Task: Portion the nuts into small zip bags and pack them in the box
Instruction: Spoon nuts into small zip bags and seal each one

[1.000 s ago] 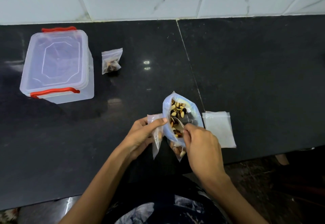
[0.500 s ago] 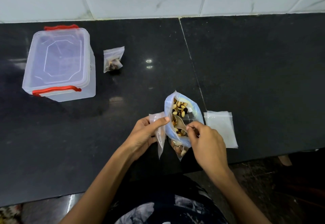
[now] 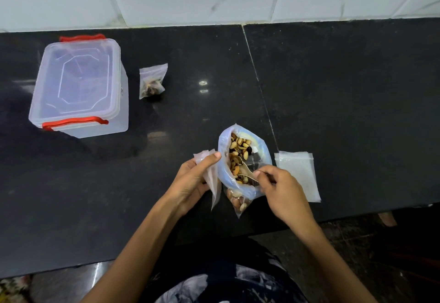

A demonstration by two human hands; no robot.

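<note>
The left hand (image 3: 190, 179) holds a small zip bag (image 3: 209, 176) with curled fingers, the thumb against the rim of the big bag of nuts (image 3: 240, 157) near the front edge of the black worktop (image 3: 345, 102). The right hand (image 3: 283, 193) pinches a spoon (image 3: 246, 171) that dips into the nuts. A filled small bag (image 3: 152, 81) lies beside the closed plastic box (image 3: 78, 88). A stack of flat empty bags (image 3: 296, 174) lies just right of the big bag.

R hand (image 3: 283, 188) w/ spoon (image 3: 247, 171) in nut bag (image 3: 245, 159)
</note>
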